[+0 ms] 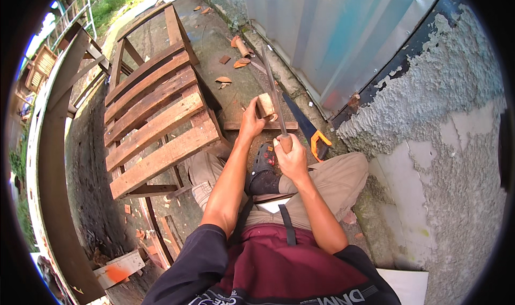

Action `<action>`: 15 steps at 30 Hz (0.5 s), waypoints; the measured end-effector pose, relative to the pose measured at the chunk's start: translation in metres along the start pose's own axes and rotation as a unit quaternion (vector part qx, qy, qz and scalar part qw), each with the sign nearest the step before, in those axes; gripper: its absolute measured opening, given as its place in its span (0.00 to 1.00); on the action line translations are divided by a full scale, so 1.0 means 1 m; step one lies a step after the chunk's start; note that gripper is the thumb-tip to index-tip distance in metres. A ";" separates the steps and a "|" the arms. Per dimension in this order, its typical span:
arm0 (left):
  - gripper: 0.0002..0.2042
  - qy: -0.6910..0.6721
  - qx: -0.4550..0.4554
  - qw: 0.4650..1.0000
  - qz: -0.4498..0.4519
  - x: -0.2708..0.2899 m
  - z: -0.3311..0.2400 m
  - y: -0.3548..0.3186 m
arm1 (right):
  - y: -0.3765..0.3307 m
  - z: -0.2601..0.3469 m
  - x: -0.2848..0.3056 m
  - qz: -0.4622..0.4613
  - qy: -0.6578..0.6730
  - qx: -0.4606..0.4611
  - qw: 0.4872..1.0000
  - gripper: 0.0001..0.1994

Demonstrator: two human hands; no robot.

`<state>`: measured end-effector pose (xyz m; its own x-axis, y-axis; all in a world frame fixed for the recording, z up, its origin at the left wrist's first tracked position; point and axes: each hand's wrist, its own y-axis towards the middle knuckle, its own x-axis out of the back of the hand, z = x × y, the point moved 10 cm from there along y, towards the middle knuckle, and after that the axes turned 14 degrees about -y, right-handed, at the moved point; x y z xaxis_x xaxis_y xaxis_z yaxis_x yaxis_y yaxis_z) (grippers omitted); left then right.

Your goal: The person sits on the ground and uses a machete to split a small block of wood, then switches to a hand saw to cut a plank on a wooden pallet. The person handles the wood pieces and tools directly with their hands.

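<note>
My left hand [250, 121] grips a small pale wooden block [265, 104], holding it down on a flat brown board [240, 124] on the ground. My right hand [291, 157] is closed around the wooden handle of a long blade [273, 88] that slants up past the block's right side and touches it. A handsaw with an orange handle [319, 144] lies on the ground just right of the board. My knees in tan trousers and a dark shoe [263, 176] sit below the hands.
A wooden pallet frame [155, 117] stands tilted to the left. Wood chips [223, 80] are scattered on the concrete ahead. A metal sheet wall [343, 31] and a rough plaster wall [445, 144] close the right side. Timber scraps [119, 267] lie at lower left.
</note>
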<state>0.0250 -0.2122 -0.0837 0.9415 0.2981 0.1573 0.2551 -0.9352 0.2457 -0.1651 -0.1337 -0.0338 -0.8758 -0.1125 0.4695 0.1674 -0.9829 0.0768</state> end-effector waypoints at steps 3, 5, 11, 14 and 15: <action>0.37 -0.042 0.009 0.998 -0.043 0.018 -0.012 -0.004 | -0.009 0.038 0.036 -0.115 0.038 0.107 0.987 0.07; 0.34 -0.033 -0.002 0.999 -0.035 0.023 -0.017 0.002 | -0.010 0.022 0.043 -0.097 0.056 0.050 0.992 0.06; 0.37 -0.057 0.015 0.998 0.027 0.027 -0.098 -0.004 | -0.031 -0.042 0.031 -0.096 0.162 -0.048 0.981 0.07; 0.37 -0.041 0.023 0.999 0.026 0.034 -0.111 -0.007 | -0.038 -0.044 0.028 -0.089 0.189 -0.089 0.974 0.07; 0.37 -0.043 0.030 0.998 0.028 0.035 -0.108 -0.011 | -0.039 -0.047 0.027 -0.087 0.185 -0.088 0.975 0.08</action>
<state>0.0309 -0.1709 0.0225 0.9695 0.2293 0.0868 0.2111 -0.9607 0.1800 -0.2164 -0.1049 -0.0655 -0.9928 0.0458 0.1108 -0.0506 -0.9979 -0.0406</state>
